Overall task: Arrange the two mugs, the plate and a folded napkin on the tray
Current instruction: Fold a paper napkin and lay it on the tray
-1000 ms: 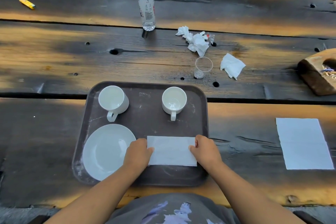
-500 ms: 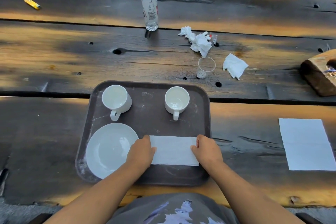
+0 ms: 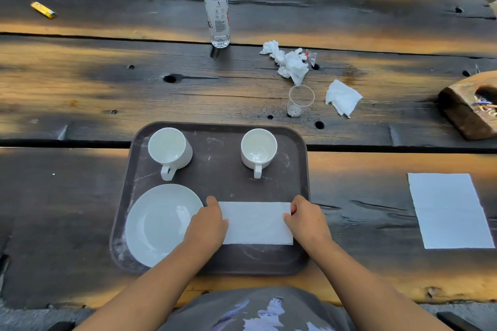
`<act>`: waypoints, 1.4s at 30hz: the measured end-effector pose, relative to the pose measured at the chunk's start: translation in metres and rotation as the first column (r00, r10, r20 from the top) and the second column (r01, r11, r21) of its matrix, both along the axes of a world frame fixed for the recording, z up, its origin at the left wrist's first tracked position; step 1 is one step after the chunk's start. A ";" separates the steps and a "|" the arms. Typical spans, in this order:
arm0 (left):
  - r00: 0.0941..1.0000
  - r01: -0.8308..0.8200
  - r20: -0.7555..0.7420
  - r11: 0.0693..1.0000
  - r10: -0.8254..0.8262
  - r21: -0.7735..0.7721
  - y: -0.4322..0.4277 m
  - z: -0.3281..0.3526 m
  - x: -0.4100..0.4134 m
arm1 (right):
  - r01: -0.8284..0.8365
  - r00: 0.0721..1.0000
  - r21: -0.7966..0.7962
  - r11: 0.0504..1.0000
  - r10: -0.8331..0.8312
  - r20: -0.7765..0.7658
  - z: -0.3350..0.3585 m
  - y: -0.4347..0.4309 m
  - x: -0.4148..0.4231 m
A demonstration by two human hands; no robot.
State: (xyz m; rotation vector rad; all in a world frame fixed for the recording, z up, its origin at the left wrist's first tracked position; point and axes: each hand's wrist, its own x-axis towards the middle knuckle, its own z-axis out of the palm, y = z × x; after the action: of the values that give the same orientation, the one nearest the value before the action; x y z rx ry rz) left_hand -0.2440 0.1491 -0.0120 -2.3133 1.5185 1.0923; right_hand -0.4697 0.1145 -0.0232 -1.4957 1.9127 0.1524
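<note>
A dark brown tray (image 3: 220,188) lies on the wooden table in front of me. Two white mugs stand at its far side, the left mug (image 3: 169,149) and the right mug (image 3: 258,149), both with handles toward me. A white plate (image 3: 158,223) rests at the tray's near left. A folded white napkin (image 3: 256,223) lies flat at the near right of the tray. My left hand (image 3: 207,226) grips the napkin's left end and overlaps the plate's right rim. My right hand (image 3: 306,220) grips the napkin's right end, near the tray's right rim.
A second flat napkin (image 3: 449,209) lies on the table to the right. Farther back are a clear plastic cup (image 3: 300,101), crumpled tissues (image 3: 289,62), another tissue (image 3: 341,97), a water bottle (image 3: 216,5), a yellow lighter (image 3: 43,9) and a wooden block (image 3: 470,105) at the right edge.
Both hands stay on the napkin's ends with almost no shift. The view has drifted slightly.
</note>
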 end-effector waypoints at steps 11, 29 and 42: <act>0.992 0.088 -0.088 0.996 -0.090 -0.019 0.004 0.005 0.008 | 0.061 0.997 -0.046 0.997 -0.059 0.044 0.014 0.005 -0.011; 0.967 0.171 -0.153 0.964 -0.203 -0.202 -0.018 0.021 -0.173 | -0.007 0.984 -0.099 0.995 0.025 0.175 0.027 -0.005 -0.171; 0.923 0.335 -0.113 0.914 -0.367 -0.227 -0.054 0.008 -0.363 | 0.031 0.988 -0.138 0.990 -0.009 0.156 0.012 -0.022 -0.393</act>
State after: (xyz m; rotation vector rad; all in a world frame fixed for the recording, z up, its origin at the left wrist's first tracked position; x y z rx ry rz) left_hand -0.6073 0.0953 -0.0044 -1.9892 2.0961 1.0776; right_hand -0.8626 0.0921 -0.0109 -1.5312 1.8440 -0.1075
